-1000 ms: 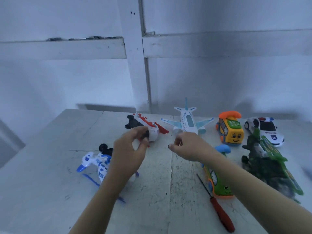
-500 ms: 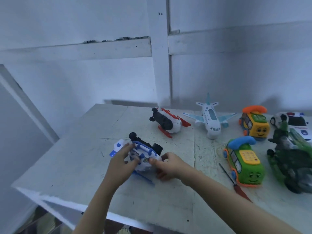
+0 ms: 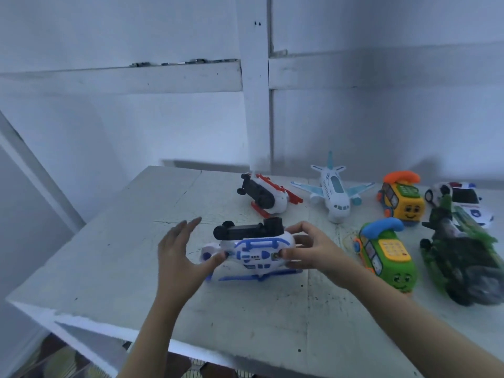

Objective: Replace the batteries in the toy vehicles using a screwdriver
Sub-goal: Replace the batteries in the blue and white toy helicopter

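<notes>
At the centre of the frame a blue-and-white toy helicopter (image 3: pixel 253 252) is tipped on its side on the pale worktop (image 3: pixel 122 263), with its black underside and wheels turned toward the top of the frame and its blue skid lying along the surface below it. The right hand (image 3: pixel 308 249) holds the helicopter's nose end: the thumb presses on the blue-striped side and the other fingers curl over the top and back. The left hand (image 3: pixel 180 255) is at the tail end with its fingers straight and spread wide, and only the thumb touches the tail.

Above these, toward the wall, a red-and-white helicopter (image 3: pixel 266 196) also lies on its side, with a white airplane (image 3: pixel 334 192) just right of it. At the right of the frame stand 2 phone-shaped buses, a yellow bus (image 3: pixel 402 199) above a green bus (image 3: pixel 387 255), with a police car (image 3: pixel 463 199) and a dark green toy (image 3: pixel 463 257) at the right edge.
</notes>
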